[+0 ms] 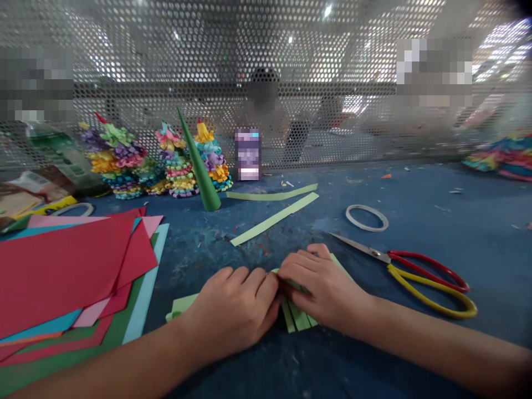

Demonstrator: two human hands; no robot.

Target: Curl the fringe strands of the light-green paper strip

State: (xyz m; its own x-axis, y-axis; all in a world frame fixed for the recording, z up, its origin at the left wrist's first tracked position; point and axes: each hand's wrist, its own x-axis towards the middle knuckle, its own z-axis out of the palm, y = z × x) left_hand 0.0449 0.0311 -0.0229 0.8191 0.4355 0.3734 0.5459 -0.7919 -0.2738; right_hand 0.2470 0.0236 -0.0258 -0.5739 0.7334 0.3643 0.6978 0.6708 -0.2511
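Note:
Both my hands meet near the front middle of the blue table, closed on a light green paper strip (300,320) whose edge is cut into a fringe. My left hand (236,305) grips it with fingers curled, and one end of the strip sticks out to its left. Touching it, my right hand (320,288) pinches the paper beside the left fingertips; cut tabs hang below that hand. My palms hide the middle of the strip. Two loose light green paper strips (274,219) lie just beyond. To the right rest scissors (388,256) with one red and one yellow handle, blades partly apart.
Stacked coloured paper (62,266) covers the left side. A green paper cone (202,174) stands at the back, near several fringed paper cones (174,166), a bottle (62,155) and a phone (248,155). A tape roll (367,218) lies right. A perforated metal screen (187,66) borders the far edge; people are behind it.

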